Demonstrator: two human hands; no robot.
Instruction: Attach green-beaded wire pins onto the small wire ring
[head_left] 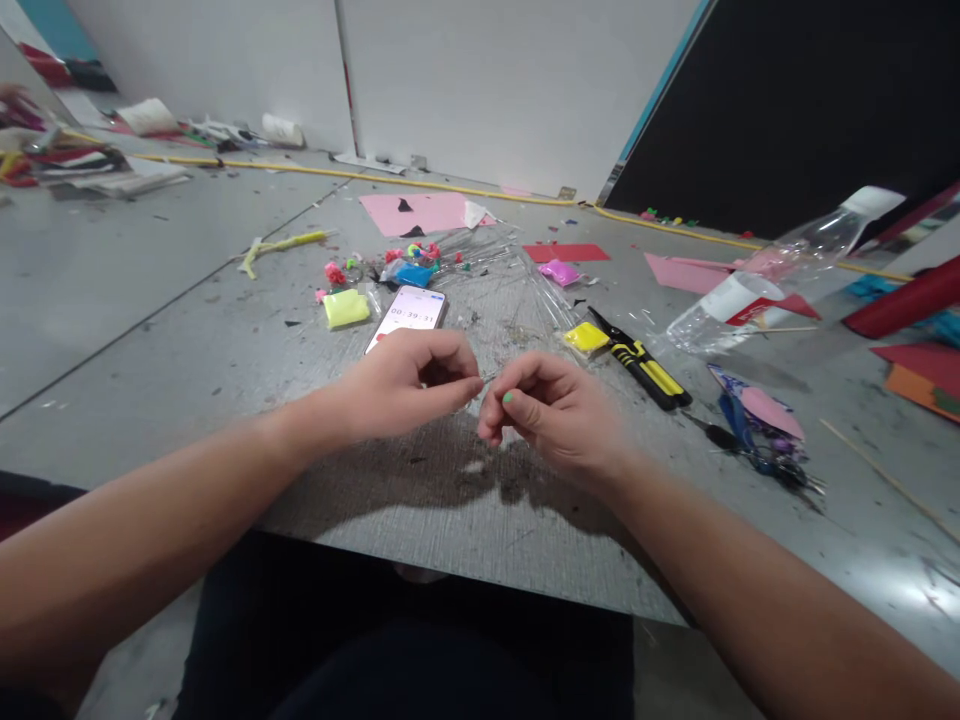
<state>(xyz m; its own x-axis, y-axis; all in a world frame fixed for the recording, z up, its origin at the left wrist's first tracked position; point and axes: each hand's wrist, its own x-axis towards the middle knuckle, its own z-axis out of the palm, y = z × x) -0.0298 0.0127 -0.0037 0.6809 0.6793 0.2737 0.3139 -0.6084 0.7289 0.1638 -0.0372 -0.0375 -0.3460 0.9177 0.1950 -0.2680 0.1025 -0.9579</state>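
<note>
My left hand (420, 385) hovers over the near part of the table, its thumb and fingertips pinched together. Whatever lies between those fingertips, if anything, is too small to make out. Right beside it, my right hand (551, 410) is curled with the thumb against the fingers. A tiny green piece of clay (508, 397) shows at the right thumb's tip. Just behind the left hand lies a phone (409, 310) with a running timer on its screen. Soft clay packets, a yellow-green one (347, 309) and a yellow one (587, 338), lie beyond the hands.
Black-and-yellow pliers (649, 370) lie right of the hands, near keys (780, 465) and a leaning clear plastic bottle (787, 265). Further back are a blue packet (409, 273), a magenta packet (559, 272), pink paper (420, 212), red paper (566, 252) and a yellow cord (450, 187).
</note>
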